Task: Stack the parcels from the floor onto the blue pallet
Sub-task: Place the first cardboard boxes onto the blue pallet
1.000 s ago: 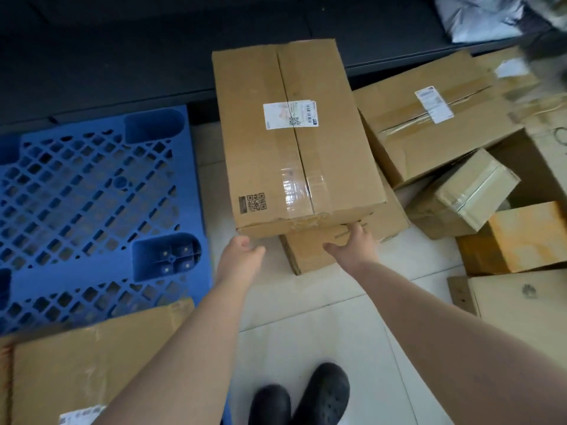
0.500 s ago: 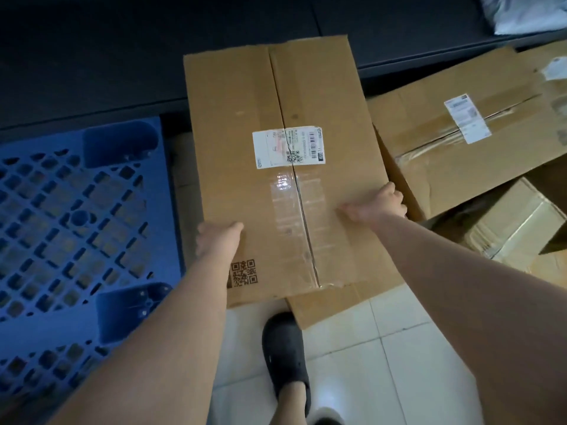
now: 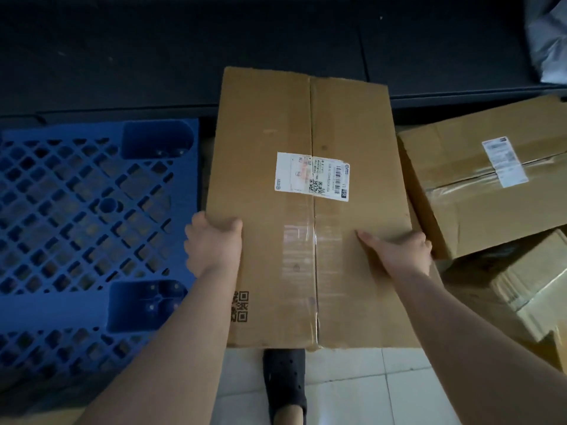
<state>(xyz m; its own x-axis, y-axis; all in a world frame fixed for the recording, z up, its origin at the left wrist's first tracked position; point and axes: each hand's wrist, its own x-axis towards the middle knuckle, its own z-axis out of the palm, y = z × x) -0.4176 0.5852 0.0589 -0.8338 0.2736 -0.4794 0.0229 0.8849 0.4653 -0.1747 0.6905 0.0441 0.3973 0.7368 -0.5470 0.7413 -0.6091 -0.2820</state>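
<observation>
Matt cardboard parcel (image 3: 306, 210) with glossy clear tape (image 3: 306, 240); moulded plastic pallet (image 3: 76, 210); smooth floor tiles (image 3: 352, 394)

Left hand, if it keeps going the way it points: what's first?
Likely the dark wall behind; the left hand grips the big box at its side edge, pointing away from the person. Depth unclear.

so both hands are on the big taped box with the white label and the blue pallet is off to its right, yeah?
Not quite: the head view shows the blue pallet to the left of the box, not the right. The rest holds: the left hand and right hand grip its two sides, and its taped top carries a white label.
</observation>
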